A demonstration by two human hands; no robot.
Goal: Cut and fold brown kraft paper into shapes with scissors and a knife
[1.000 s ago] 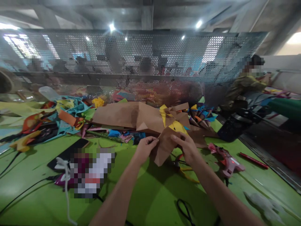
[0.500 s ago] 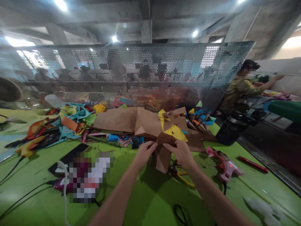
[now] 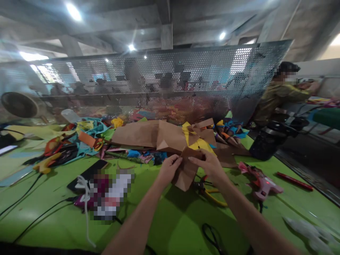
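Both my hands hold a folded piece of brown paper [image 3: 186, 173] above the green table [image 3: 172, 219]. My left hand [image 3: 170, 169] pinches its left edge, fingers closed on it. My right hand [image 3: 209, 165] grips the upper right part, fingers curled over the fold. Just behind lies a pile of brown paper sheets [image 3: 156, 136] with a yellow paper piece [image 3: 198, 143] on top.
A pink glue gun [image 3: 261, 182] lies right of my hands, yellow-handled pliers [image 3: 209, 193] under them, black scissors [image 3: 211, 235] nearer me. A black phone [image 3: 87, 173], cables and coloured paper scraps [image 3: 77, 138] lie left. A perforated metal screen [image 3: 159, 81] stands behind; a person [image 3: 281, 94] works at right.
My hands have kept hold of the brown paper and shifted slightly, the fingers working along its top fold. The camera view tilted up a little.
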